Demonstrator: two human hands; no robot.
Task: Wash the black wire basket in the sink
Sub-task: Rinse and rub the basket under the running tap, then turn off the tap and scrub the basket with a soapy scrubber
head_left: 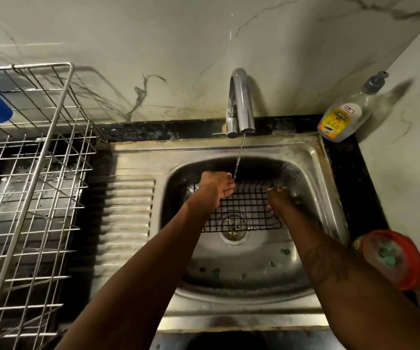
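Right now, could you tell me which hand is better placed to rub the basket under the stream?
Probably the left hand: it lies open over the basket, right beside the stream. The right hand grips the basket's right edge.

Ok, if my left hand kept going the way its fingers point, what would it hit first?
Likely the water stream under the tap, just ahead: the left hand points right along the far rim of the black wire basket. Depth is unclear.
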